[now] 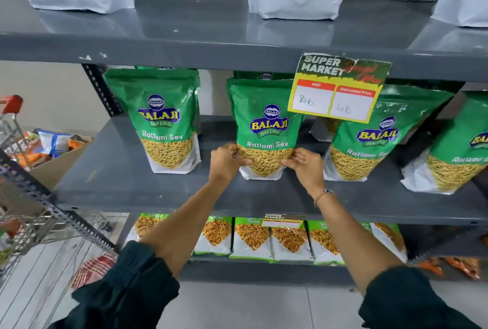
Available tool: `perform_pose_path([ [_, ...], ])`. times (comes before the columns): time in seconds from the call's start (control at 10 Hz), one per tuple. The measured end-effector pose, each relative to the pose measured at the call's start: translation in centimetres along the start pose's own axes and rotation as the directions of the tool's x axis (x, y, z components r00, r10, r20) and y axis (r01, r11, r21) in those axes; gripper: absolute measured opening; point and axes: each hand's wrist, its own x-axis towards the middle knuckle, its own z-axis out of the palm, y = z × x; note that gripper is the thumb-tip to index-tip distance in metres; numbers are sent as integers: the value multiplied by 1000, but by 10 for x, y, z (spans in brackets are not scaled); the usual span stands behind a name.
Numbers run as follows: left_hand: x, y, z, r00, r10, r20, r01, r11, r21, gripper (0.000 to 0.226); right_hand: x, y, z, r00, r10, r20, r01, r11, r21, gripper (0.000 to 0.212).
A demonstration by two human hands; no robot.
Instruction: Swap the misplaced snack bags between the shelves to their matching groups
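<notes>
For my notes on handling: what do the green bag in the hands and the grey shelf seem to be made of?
Green bag: likely glossy plastic film, with light glints and a clear window showing the snack. Grey shelf: probably painted metal with a smooth sheen; its upright is perforated steel angle.

A shop — stocked shelves [237, 46], price tag [338, 88], trolley [15, 128].

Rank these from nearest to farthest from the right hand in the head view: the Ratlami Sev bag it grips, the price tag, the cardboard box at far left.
1. The gripped Ratlami Sev bag, touching the right hand on the middle shelf.
2. The price tag, hanging above the hand from the upper shelf edge.
3. The cardboard box, far left beyond the shelving.
</notes>
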Motion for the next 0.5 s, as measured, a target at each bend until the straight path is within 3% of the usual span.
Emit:
perform_pose_path([
  [0.2,-2,-2,4,1000,-3,-19,3,1000,-9,48,-1,-1,1,999,1,32,0,1000,-24,29],
  [0.3,-7,5,3,999,-25,34,23,998,58,54,-7,-8,2,998,-8,62,11,999,-49,28],
  [0.4,-18,6,7,999,-25,47,19,992,124,72,-16,-12,0,996,8,86,-3,999,-49,37],
  [0.5,-37,8,2,1000,-12,5,11,990,141,74,-42,-13,-9,986,-9,-164,3,999,-34,44],
])
